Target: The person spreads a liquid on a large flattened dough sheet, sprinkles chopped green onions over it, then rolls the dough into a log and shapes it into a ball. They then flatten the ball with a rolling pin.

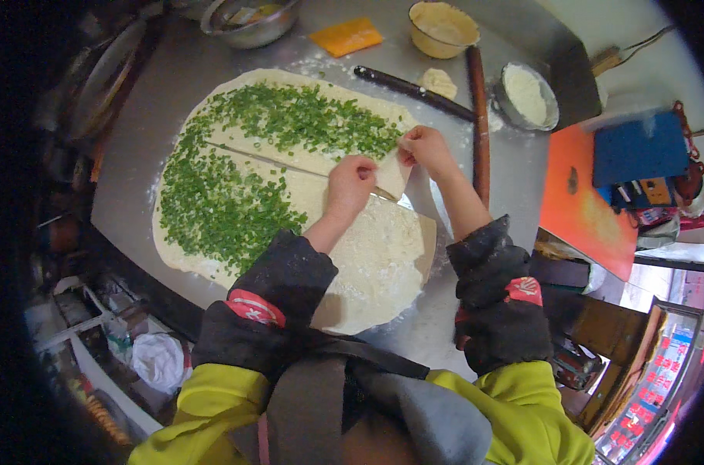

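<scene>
A broad, thin dough sheet (381, 261) lies on the steel work table, a long slit dividing part of it. Chopped green scallions (224, 197) cover much of its left side and the strip beyond the slit. The near right part is bare, with a floury patch. At the right end of the far strip, a flap (394, 174) of dough is folded back toward the scallions. My left hand (352, 183) pinches this flap near the slit; the fingertips are partly hidden. My right hand (424, 150) pinches its far corner beside the scallions.
A dark rolling pin (413, 92) and a reddish-brown one (480, 133) lie behind and right. Near them are a dough lump (439, 83), a cream bowl (443, 32), a flour bowl (526, 96), an orange scraper (346, 37) and a metal basin (250, 26).
</scene>
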{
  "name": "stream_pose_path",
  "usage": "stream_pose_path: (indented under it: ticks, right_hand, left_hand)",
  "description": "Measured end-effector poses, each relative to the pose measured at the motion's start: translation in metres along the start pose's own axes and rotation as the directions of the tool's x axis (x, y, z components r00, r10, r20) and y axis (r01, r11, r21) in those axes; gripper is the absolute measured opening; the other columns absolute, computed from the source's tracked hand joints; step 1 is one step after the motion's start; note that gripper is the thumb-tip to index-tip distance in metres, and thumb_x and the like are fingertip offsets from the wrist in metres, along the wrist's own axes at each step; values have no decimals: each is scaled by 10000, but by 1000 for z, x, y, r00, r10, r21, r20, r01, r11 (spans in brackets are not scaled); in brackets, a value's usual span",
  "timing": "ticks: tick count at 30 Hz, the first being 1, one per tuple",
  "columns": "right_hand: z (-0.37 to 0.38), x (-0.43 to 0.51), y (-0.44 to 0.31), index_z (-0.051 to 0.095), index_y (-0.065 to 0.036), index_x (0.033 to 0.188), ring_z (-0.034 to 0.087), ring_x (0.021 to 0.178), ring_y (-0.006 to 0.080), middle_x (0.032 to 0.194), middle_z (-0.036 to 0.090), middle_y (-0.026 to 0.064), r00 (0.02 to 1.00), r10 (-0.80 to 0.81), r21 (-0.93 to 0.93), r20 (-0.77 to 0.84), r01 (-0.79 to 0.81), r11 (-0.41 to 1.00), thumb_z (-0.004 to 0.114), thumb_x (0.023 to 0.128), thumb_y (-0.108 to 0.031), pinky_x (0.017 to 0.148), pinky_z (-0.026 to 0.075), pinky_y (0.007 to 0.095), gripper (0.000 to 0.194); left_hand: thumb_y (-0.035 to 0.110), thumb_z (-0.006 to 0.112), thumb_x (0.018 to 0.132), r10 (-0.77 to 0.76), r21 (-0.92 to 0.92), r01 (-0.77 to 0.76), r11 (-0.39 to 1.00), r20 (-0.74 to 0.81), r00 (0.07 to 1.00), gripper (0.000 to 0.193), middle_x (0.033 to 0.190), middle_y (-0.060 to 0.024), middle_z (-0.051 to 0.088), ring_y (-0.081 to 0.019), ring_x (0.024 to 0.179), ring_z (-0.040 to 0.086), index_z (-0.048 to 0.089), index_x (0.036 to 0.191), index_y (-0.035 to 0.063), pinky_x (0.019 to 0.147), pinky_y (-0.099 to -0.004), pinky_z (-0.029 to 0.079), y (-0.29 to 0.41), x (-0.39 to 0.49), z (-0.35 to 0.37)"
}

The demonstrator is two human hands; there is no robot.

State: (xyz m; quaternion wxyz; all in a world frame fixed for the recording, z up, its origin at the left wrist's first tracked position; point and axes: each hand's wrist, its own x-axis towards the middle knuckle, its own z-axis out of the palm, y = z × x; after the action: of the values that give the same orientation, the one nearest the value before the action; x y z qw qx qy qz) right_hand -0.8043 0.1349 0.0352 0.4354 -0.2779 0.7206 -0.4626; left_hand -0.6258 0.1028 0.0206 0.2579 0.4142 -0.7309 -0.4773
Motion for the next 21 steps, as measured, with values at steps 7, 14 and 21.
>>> stream_pose_path:
  ticks: [7,14,21]
  right_hand:
    - [-15,-25,6,567,25,859,576,561,138,720,604,91,958,-51,80,-281,76,994,550,829,-112,497,465,245,141]
    - [-28,-59,49,589,12,845,580,572,124,712,623,80,885,-151,-175,-440,80,981,554,817,-116,500,461,247,136]
    - [5,-78,61,623,14,838,587,587,121,670,625,76,975,-44,-294,-218,-22,956,596,782,-135,555,473,267,161]
  left_hand:
    - [119,533,815,507,523,-528,669,197,839,262,1172,-132,509,-304,1113,444,548,1063,35,938,-398,353,18,8,-12]
    - [325,436,879,477,495,-741,454,567,671,582,1429,-145,227,-259,1333,187,283,1346,13,1081,-394,163,17,19,25]
    - [352,397,896,449,534,-667,520,493,745,554,1407,-162,272,-276,1320,221,330,1323,5,1073,-401,178,5,17,28]
